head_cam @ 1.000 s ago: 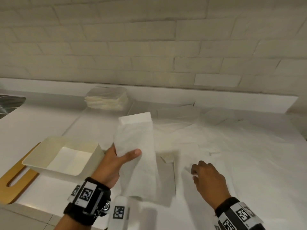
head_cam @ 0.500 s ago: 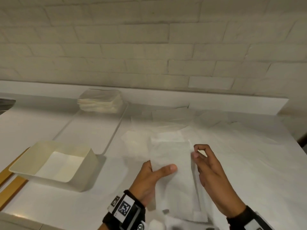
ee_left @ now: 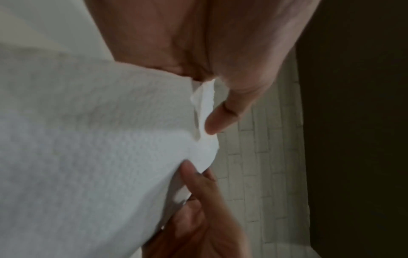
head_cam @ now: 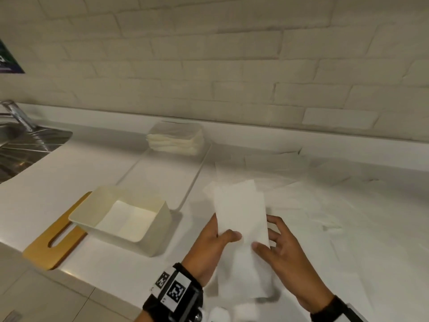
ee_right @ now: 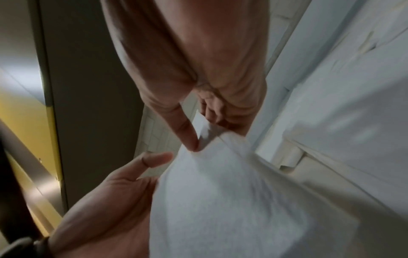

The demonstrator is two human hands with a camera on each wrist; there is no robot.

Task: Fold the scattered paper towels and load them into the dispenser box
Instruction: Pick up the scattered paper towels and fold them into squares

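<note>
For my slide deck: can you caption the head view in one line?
Both hands, left hand and right hand, hold a folded paper towel above the counter, beside the open dispenser box.

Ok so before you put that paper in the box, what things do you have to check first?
1. Left hand holds the paper towel, thumb on top: ok.
2. Right hand holds its other edge: ok.
3. Towel folded into a narrow strip: ok, though how neat the edges are: cannot tell.
4. Dispenser box open on top with room inside: ok.
5. Way from the towel across the counter to the box free: ok.
6. Loose towels all folded: not ok, many lie spread out.
</note>
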